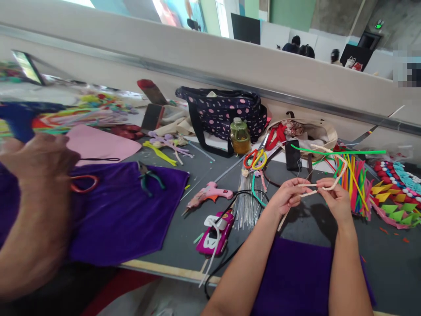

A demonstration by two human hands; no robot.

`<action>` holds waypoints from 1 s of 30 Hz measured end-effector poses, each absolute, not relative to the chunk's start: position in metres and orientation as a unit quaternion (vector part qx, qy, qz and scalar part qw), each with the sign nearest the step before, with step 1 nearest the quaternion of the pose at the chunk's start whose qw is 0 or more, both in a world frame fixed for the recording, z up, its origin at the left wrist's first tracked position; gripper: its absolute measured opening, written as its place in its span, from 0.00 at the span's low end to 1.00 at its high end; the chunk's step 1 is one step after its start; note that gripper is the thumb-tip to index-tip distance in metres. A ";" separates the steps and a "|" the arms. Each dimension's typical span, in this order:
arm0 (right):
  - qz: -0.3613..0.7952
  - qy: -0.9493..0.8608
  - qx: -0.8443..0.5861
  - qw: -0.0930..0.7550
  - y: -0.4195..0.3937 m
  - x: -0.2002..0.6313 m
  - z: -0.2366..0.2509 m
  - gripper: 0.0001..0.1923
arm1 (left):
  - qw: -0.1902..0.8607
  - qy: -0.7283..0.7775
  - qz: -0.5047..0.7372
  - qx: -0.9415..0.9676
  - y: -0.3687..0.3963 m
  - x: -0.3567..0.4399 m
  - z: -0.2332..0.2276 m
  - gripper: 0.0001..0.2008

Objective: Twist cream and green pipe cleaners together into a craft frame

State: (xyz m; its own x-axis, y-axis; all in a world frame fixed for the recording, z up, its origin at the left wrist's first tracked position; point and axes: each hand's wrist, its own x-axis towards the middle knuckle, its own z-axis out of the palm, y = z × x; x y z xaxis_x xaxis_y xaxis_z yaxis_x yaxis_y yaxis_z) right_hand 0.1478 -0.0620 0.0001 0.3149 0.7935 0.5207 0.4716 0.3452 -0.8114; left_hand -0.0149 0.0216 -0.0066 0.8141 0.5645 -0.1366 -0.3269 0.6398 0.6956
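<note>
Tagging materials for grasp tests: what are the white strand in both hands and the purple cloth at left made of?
White strand: looks like a fuzzy pipe cleaner; it holds its bends. Purple cloth: seemingly velvet, with a soft sheen and folds.

glue gun (210,193) left of scissors (255,159) — bag (223,112) behind

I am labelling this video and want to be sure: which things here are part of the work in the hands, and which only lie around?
In use:
- left hand
- right hand
- white pipe cleaner, pinched by both hands

Lying about:
- pink glue gun
- pliers on the purple cloth
- dotted bag
- bottle
- phone
- bundle of coloured pipe cleaners
- another person's hand
</note>
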 end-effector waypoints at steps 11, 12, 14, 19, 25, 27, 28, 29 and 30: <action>0.212 -0.533 -0.529 0.625 -0.061 0.137 0.002 0.03 | 0.891 0.154 0.266 0.333 0.025 -0.015 -0.011 0.15; 0.213 -0.527 -0.532 0.627 -0.060 0.136 0.001 0.03 | 0.892 0.155 0.267 0.331 0.025 -0.016 -0.012 0.14; 0.204 -0.513 -0.555 0.622 -0.060 0.135 -0.001 0.04 | 0.892 0.159 0.271 0.326 0.027 -0.016 -0.013 0.14; 0.231 -0.501 -0.570 0.609 -0.059 0.133 -0.003 0.07 | 0.886 0.167 0.307 0.304 0.030 -0.015 -0.017 0.15; 0.219 -0.475 -0.594 0.612 -0.055 0.126 -0.001 0.13 | 0.874 0.177 0.342 0.296 0.030 -0.011 -0.021 0.15; 0.211 -0.448 -0.617 0.612 -0.054 0.126 -0.003 0.14 | 0.867 0.184 0.356 0.296 0.028 -0.010 -0.022 0.16; 0.207 -0.433 -0.629 0.611 -0.054 0.127 -0.006 0.15 | 0.860 0.188 0.368 0.298 0.027 -0.008 -0.022 0.16; 0.205 -0.420 -0.642 0.608 -0.053 0.128 -0.008 0.15 | 0.853 0.192 0.382 0.301 0.026 -0.007 -0.023 0.16; 0.208 -0.407 -0.651 0.606 -0.053 0.130 -0.011 0.16 | 0.843 0.197 0.395 0.308 0.024 -0.005 -0.023 0.15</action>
